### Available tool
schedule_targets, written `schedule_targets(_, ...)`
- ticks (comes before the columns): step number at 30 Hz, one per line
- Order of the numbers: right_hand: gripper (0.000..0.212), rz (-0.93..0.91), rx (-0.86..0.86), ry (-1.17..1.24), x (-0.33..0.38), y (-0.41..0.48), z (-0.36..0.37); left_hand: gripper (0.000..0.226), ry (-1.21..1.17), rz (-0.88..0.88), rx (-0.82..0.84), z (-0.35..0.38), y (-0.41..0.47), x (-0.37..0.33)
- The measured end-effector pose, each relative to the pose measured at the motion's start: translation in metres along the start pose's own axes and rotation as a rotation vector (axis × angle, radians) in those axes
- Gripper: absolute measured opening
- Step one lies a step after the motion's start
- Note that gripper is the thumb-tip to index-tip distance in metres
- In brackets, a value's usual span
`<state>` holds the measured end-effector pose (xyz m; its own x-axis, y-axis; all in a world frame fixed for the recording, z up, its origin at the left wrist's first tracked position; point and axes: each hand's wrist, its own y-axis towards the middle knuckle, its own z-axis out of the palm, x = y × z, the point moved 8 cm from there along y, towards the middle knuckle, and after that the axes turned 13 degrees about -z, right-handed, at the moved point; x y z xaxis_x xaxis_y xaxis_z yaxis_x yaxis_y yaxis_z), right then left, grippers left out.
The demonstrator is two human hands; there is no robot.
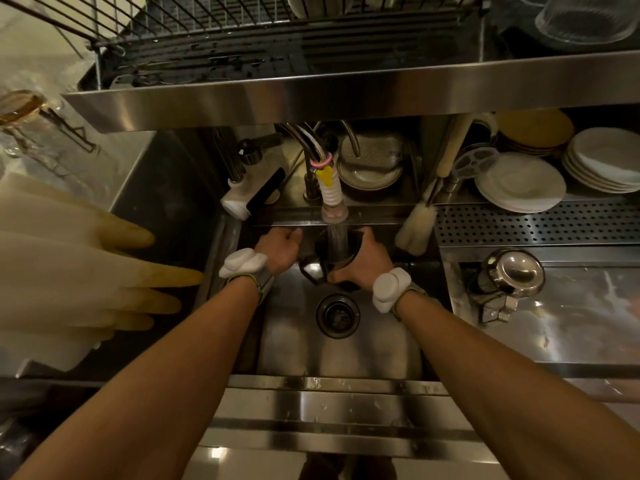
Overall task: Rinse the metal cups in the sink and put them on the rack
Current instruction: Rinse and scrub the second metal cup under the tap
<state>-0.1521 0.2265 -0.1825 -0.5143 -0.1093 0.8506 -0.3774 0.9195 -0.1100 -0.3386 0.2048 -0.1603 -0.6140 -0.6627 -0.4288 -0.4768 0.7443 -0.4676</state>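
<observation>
A dark metal cup (337, 252) with a side handle is held over the sink (301, 341), right under the running tap (333, 202). Water streams into its open mouth. My right hand (367, 261) wraps the cup's right side. My left hand (280, 249) is at the cup's left side, fingers curled at the far edge of the sink; whether it grips the cup is hidden. The wire dish rack (207, 39) stands on the steel shelf above the sink.
Pale rubber gloves (86, 268) hang at the left. Stacked plates (519, 181) and bowls sit behind the perforated drainboard (536, 220) on the right. A shiny metal cup (512, 271) lies on the right counter. A bottle brush (415, 223) leans by the tap. The drain (337, 315) is below the cup.
</observation>
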Motion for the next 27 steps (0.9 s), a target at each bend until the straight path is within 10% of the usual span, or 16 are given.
schedule_targets(13,0.102,0.048,0.004,0.144,-0.009,-0.004,-0.002,0.037,-0.170,0.083,0.231,0.021,-0.019,-0.017)
schedule_targets(27,0.086,0.050,0.114,0.070,-0.012,-0.014,-0.020,0.038,0.490,0.230,-0.016,0.001,-0.044,-0.043)
